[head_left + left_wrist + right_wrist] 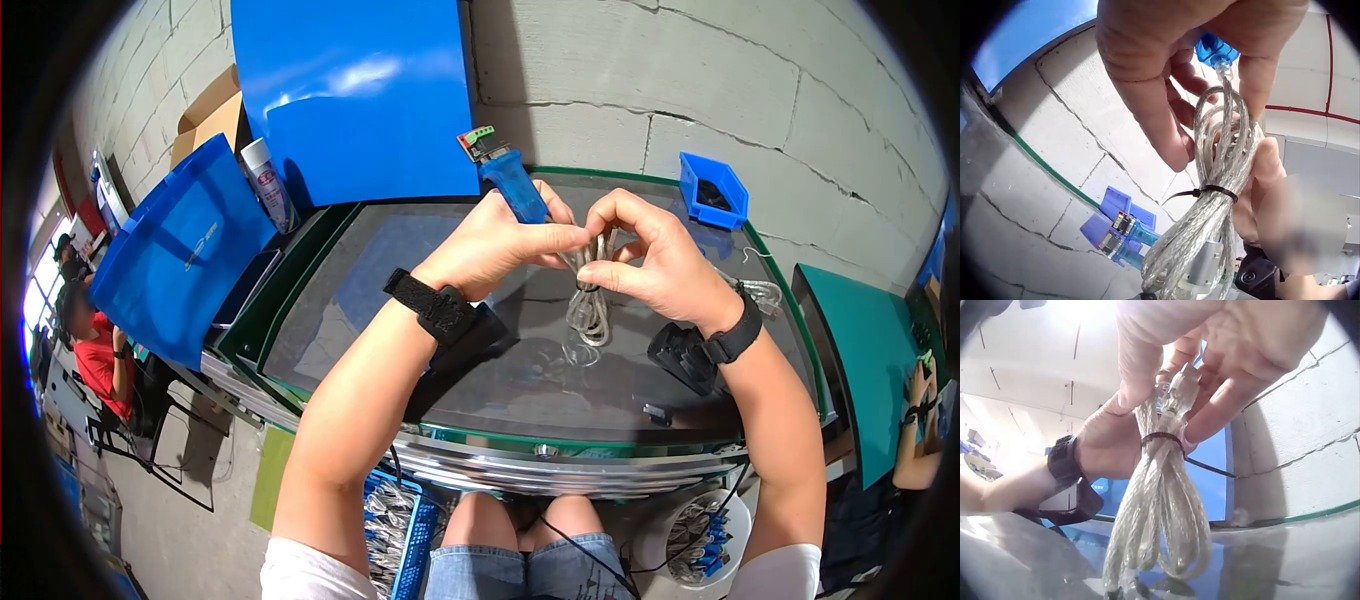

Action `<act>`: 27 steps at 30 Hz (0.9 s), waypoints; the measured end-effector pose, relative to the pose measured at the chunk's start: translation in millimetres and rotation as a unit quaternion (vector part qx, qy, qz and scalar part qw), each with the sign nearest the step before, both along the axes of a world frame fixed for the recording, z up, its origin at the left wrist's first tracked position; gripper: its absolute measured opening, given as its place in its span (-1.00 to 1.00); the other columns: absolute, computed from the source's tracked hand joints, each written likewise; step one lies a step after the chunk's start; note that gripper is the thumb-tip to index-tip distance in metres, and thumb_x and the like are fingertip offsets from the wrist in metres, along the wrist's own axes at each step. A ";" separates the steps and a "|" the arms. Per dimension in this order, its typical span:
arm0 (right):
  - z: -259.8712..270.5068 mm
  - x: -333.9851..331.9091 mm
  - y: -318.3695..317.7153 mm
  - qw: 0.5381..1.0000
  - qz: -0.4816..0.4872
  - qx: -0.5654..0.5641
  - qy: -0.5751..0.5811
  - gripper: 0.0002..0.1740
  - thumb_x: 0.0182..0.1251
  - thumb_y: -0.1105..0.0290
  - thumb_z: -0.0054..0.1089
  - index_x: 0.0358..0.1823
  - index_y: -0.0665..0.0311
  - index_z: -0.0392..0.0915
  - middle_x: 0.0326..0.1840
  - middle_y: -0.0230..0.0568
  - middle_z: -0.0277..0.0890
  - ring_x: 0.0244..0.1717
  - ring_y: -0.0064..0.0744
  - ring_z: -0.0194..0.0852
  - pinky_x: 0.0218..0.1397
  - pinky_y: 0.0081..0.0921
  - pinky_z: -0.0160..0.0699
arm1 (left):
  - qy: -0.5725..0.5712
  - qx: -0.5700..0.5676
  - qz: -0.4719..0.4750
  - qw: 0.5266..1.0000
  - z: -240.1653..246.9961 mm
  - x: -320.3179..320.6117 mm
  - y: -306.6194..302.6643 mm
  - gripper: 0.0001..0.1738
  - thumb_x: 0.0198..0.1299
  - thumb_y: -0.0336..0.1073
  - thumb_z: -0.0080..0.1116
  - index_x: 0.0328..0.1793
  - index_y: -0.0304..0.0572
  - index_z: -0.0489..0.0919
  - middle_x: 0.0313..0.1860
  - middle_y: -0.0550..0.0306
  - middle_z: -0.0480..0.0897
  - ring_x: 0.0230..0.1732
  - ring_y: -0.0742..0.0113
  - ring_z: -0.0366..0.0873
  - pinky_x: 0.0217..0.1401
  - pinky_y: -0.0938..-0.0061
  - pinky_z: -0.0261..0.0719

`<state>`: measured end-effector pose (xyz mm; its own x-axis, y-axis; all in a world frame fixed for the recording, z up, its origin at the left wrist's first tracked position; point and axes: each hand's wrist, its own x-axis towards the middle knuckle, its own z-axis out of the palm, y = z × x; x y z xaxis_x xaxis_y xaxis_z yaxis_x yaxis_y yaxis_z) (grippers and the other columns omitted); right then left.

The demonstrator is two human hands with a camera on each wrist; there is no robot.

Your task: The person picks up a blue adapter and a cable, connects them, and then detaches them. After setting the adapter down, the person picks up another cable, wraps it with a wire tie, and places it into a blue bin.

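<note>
A coiled clear-sheathed cable [588, 312] hangs above the table, bound by a black tie [1217, 191] whose loose tail sticks out. Its blue connector [516, 187] carries a small green and red terminal piece [478, 142] at the end. My left hand [500, 240] holds the blue connector, fingers curled round it, thumb toward the cable. My right hand [655, 255] pinches the coil near the tie between thumb and fingers. In the right wrist view, a silvery plug [1186, 384] stands up from the bundle beside the right fingers [1225, 403].
A blue bin [714, 190] stands at the table's back right, another cable [762, 294] below it. Blue panels and a spray can [270, 185] are at left. A blue basket [418, 540] and white bucket [738, 520] hold cables below. People sit at both sides.
</note>
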<state>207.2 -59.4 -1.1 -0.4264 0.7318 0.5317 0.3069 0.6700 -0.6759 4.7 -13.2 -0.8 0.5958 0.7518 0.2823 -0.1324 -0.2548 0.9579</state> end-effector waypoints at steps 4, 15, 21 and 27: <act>2.8 7.2 0.4 0.999 0.015 -0.044 0.003 -0.71 0.12 0.44 0.32 -0.17 0.26 0.44 -0.23 -0.44 0.36 -0.20 -0.69 0.35 -0.35 -0.71 0.40 | -0.033 -0.029 -0.011 0.999 1.7 1.4 -2.8 -0.81 0.03 -0.36 0.30 -0.25 -0.16 0.53 -0.19 0.21 0.57 -0.18 0.45 0.55 -0.12 0.50 0.52; 1.8 8.5 1.9 0.997 0.060 -0.050 0.018 -0.68 0.15 0.52 0.28 -0.05 0.28 0.46 -0.12 -0.41 0.38 -0.12 -0.62 0.36 -0.24 -0.68 0.53 | 0.018 -0.001 -0.037 0.999 2.0 -1.6 -1.6 -0.78 0.01 -0.24 0.34 -0.34 -0.13 0.52 -0.27 0.27 0.55 -0.23 0.50 0.51 -0.08 0.51 0.48; 2.8 -0.2 -2.6 0.999 0.025 -0.042 0.012 -0.68 0.14 0.52 0.29 -0.07 0.30 0.45 -0.16 -0.42 0.38 -0.19 -0.65 0.35 -0.23 -0.68 0.49 | 0.046 0.043 -0.051 0.997 -2.0 1.2 0.4 -0.70 0.01 -0.18 0.40 -0.41 -0.07 0.45 -0.36 0.28 0.54 -0.31 0.52 0.49 -0.19 0.56 0.47; 2.0 6.4 -0.7 0.999 -0.005 -0.004 -0.037 -0.74 0.13 0.45 0.30 -0.15 0.25 0.48 -0.23 -0.44 0.43 -0.25 -0.66 0.38 -0.29 -0.66 0.47 | 0.024 -0.014 -0.009 1.000 -2.2 2.6 -2.6 -0.80 0.07 -0.28 0.29 -0.31 -0.10 0.47 -0.30 0.30 0.54 -0.27 0.54 0.50 -0.22 0.59 0.48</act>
